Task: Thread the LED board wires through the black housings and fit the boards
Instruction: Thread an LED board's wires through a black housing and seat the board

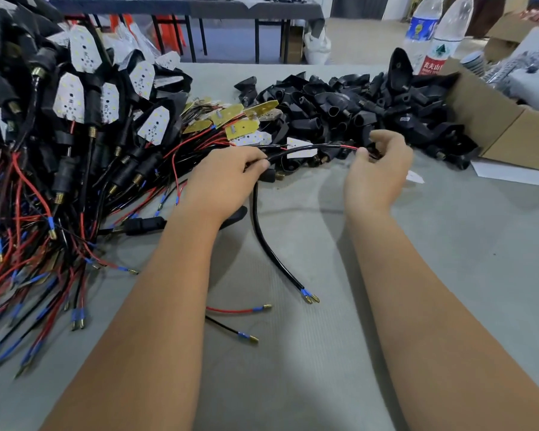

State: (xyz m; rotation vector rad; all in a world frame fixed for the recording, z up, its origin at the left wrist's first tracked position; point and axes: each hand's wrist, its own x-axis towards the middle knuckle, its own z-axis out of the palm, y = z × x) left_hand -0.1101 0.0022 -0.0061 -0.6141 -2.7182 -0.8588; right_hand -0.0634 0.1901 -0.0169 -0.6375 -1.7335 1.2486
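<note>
Between my two hands, over the grey cloth table [293, 353], runs the black-sleeved wire pair [308, 148] with its red core showing. My left hand [227, 178] pinches the sleeve, fingers curled round it; my right hand [378, 169] has thumb and fingertips closed on the red end, beside what looks like a small black plastic housing, though I cannot tell for sure. The white arrow-shaped LED board [301, 147] lies just behind. I'd keep the wire taut and straight, feeding both leads together so neither buckles at the mouth.
</note>
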